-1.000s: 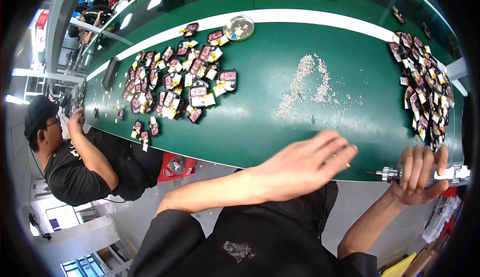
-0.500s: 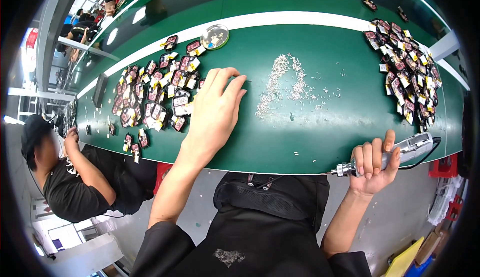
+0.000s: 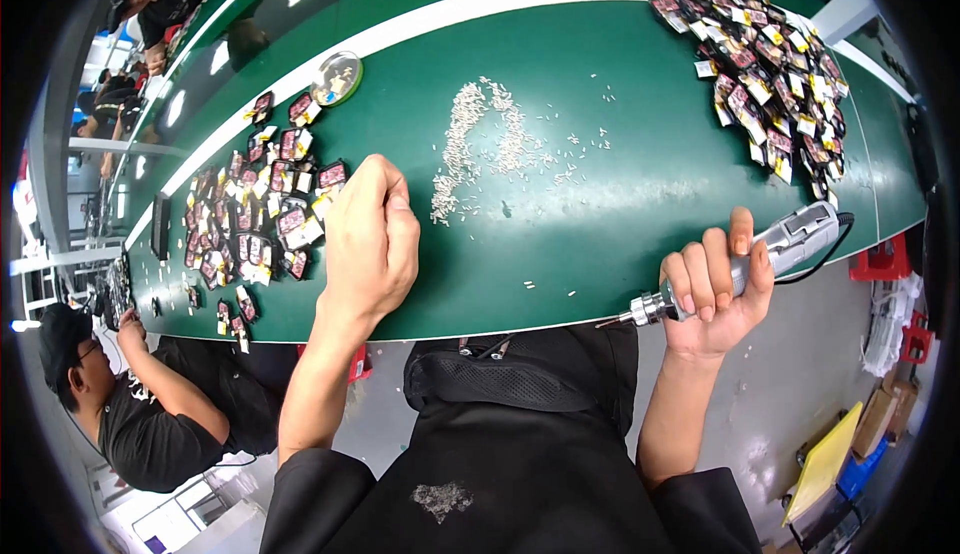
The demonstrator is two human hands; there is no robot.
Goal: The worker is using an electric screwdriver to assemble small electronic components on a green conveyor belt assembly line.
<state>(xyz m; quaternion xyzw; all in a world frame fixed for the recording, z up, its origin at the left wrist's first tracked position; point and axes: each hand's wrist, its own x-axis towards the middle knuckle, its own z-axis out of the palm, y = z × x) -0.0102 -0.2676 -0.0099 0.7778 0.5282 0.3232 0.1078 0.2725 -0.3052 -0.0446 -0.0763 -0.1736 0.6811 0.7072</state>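
Green bench [image 3: 620,204] carries a pile of small dark red and black parts with yellow tags [image 3: 255,219]. The left hand [image 3: 368,239] rests just to the right of that pile, its fingers [image 3: 362,186] curled in tight near the closest part. I cannot tell if they hold one. The right hand [image 3: 712,289] is well apart, off the near edge of the bench, wrapped around a grey electric screwdriver [image 3: 745,264]. Its long body runs left to right, tip pointing left. The left hand is much nearer the parts. Little white screws [image 3: 480,144] lie between the hands, further back.
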